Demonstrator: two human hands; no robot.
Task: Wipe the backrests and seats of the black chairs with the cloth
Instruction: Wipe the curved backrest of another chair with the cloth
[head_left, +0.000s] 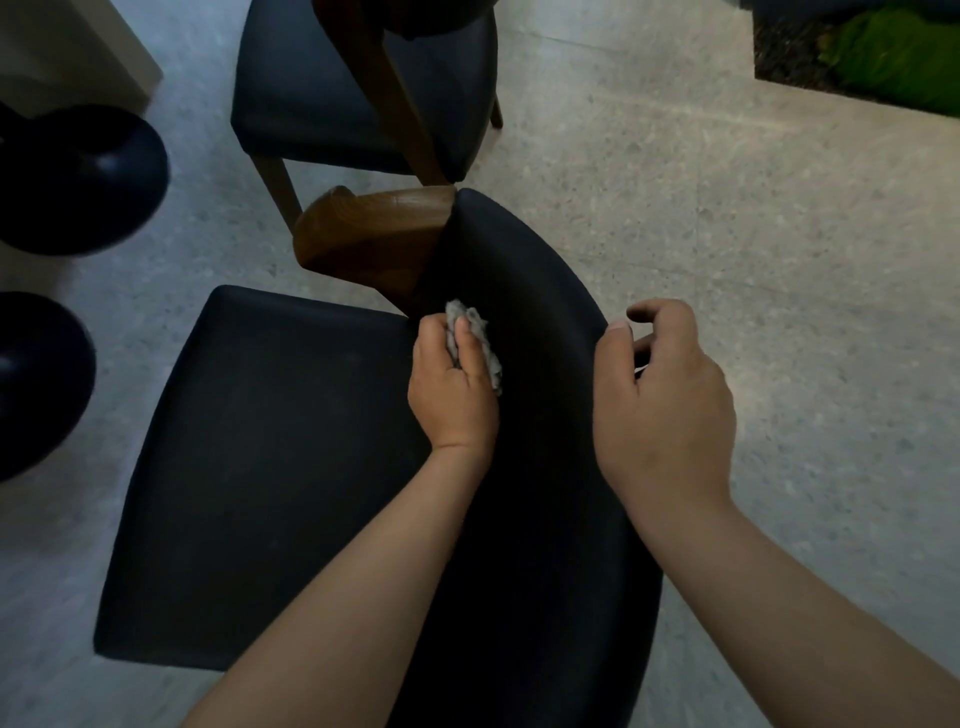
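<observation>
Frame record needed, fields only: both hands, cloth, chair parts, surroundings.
left hand: grips crumpled grey cloth, held against the inner face of the curved black padded backrest
right hand: thumb on the backrest's top edge, fingers curled over its outer side
near chair: black padded seat, bare; brown wooden armrest meets the backrest's far end
second black chair: beyond the near one, wooden legs
surroundings: speckled grey floor

Speckled floor (727, 270) under near black chair (270, 467), far black chair (311, 93), round black objects (78, 176)
</observation>
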